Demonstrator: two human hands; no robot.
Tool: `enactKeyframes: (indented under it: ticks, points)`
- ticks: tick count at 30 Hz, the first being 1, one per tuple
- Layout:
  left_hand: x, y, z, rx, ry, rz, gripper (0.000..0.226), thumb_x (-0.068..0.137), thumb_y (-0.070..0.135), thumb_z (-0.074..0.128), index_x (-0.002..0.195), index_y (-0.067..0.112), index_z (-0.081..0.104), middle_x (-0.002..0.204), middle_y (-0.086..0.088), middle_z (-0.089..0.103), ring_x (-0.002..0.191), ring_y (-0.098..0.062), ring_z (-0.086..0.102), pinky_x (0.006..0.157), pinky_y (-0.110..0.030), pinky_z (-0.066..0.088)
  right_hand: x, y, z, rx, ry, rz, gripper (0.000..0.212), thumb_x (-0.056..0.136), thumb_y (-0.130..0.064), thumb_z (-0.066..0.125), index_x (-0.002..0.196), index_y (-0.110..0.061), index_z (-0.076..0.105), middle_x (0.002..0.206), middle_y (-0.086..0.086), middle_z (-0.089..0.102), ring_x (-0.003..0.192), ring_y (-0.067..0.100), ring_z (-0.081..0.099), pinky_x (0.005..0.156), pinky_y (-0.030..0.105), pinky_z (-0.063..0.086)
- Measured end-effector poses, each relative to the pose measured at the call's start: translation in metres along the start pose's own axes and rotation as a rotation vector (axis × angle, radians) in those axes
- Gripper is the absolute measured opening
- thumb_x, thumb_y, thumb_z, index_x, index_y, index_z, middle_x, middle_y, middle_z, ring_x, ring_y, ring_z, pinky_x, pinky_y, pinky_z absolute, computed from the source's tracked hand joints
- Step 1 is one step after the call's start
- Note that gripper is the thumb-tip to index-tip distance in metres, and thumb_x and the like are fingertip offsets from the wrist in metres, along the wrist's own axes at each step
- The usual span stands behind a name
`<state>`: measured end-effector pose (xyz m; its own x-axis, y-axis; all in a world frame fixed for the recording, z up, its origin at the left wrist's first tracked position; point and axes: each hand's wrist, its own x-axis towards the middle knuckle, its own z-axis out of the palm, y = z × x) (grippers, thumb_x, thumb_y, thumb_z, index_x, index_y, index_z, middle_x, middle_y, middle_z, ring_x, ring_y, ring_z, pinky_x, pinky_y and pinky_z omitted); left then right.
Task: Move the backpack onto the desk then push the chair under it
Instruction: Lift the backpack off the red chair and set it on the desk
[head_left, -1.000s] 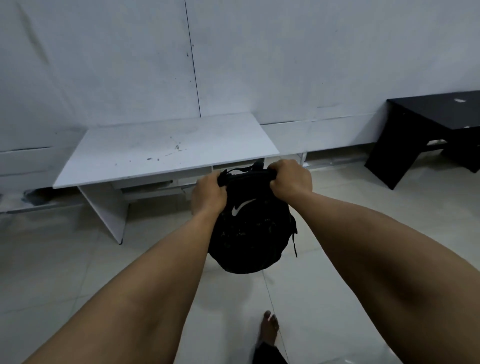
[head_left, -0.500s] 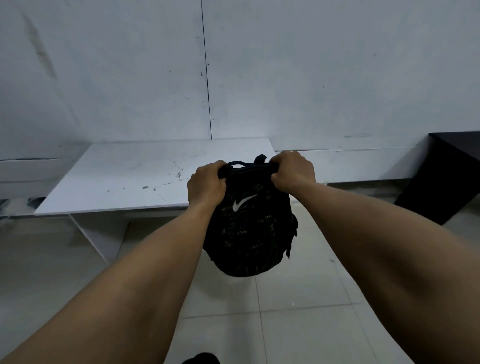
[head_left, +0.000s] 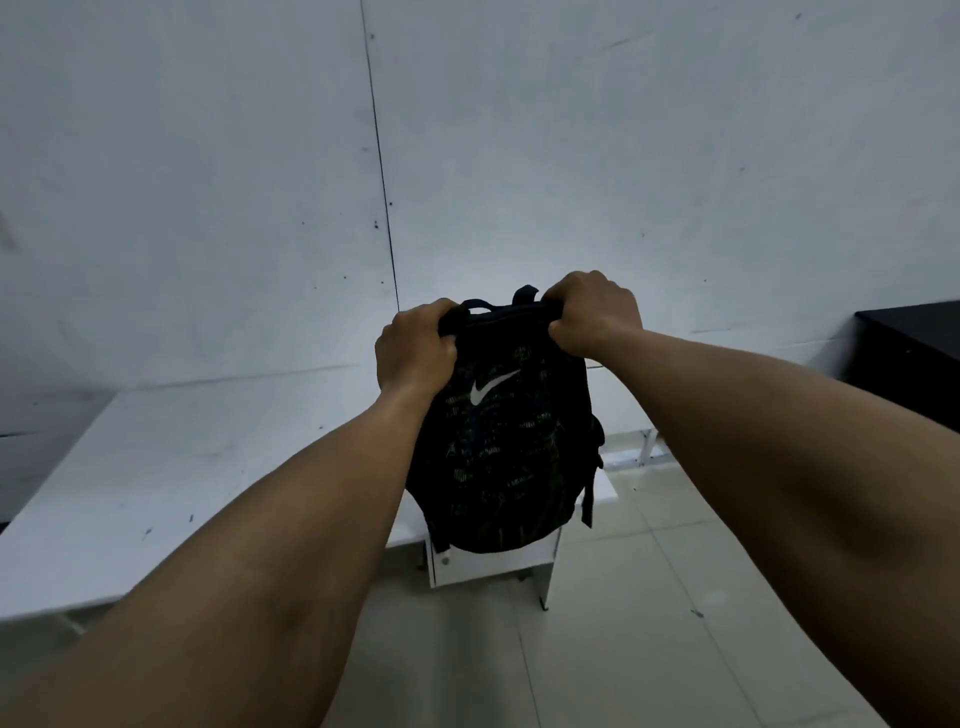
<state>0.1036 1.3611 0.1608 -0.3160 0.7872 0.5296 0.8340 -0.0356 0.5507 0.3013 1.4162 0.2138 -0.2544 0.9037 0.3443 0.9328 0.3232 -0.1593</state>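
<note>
A black backpack (head_left: 506, 457) with a white swoosh logo hangs in the air, held up by its top edge. My left hand (head_left: 415, 348) grips the top left corner and my right hand (head_left: 595, 314) grips the top right corner. The bag hangs over the right front end of the white desk (head_left: 171, 483), its bottom at about the height of the desk's front edge. The desk's right leg panel (head_left: 493, 564) shows below the bag. No chair is in view.
A white wall (head_left: 467, 156) rises right behind the desk. A black table (head_left: 914, 358) stands at the far right. Pale floor tiles (head_left: 675, 597) spread to the right of the desk and toward me.
I have come closer to the desk and raised the backpack, which now hangs over the desk's right end instead of in front of it. Both hands keep their grip.
</note>
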Motion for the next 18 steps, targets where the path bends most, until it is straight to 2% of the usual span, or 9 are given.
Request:
enactKeyframes:
  ticks: [4, 7, 11, 18]
  points:
    - [0.057, -0.011, 0.014, -0.003, 0.009, 0.030, 0.039, 0.079, 0.010, 0.058, 0.105, 0.035, 0.071, 0.092, 0.004, 0.073, 0.084, -0.026, 0.067, 0.072, -0.031, 0.050, 0.049, -0.006, 0.010, 0.019, 0.047, 0.044, 0.032, 0.062, -0.012, 0.053, 0.084, -0.028, 0.070, 0.072, -0.004, 0.054, 0.067, 0.024, 0.055, 0.058, 0.027, 0.035]
    - [0.085, -0.021, 0.030, -0.022, -0.004, 0.036, 0.038, 0.079, 0.010, 0.058, 0.105, 0.034, 0.071, 0.091, 0.004, 0.073, 0.084, -0.025, 0.067, 0.075, -0.036, 0.055, 0.078, -0.005, 0.023, 0.018, 0.058, 0.049, 0.034, 0.063, -0.011, 0.054, 0.086, -0.031, 0.071, 0.070, -0.005, 0.052, 0.067, 0.024, 0.054, 0.060, 0.028, 0.036]
    - [0.125, -0.033, 0.054, -0.014, 0.029, 0.047, 0.039, 0.078, 0.008, 0.057, 0.104, 0.033, 0.071, 0.091, 0.005, 0.072, 0.084, -0.024, 0.065, 0.071, -0.032, 0.049, 0.122, -0.002, 0.040, 0.017, 0.060, 0.052, 0.031, 0.062, -0.011, 0.053, 0.082, -0.029, 0.069, 0.071, -0.005, 0.056, 0.067, 0.024, 0.056, 0.059, 0.028, 0.036]
    - [0.198, -0.055, 0.117, 0.032, 0.074, 0.015, 0.038, 0.079, 0.005, 0.058, 0.107, 0.029, 0.069, 0.098, 0.004, 0.070, 0.088, -0.024, 0.063, 0.069, -0.029, 0.040, 0.226, 0.017, 0.072, 0.023, -0.079, -0.015, 0.026, 0.066, -0.015, 0.057, 0.083, -0.030, 0.070, 0.076, -0.005, 0.059, 0.071, 0.024, 0.060, 0.059, 0.026, 0.037]
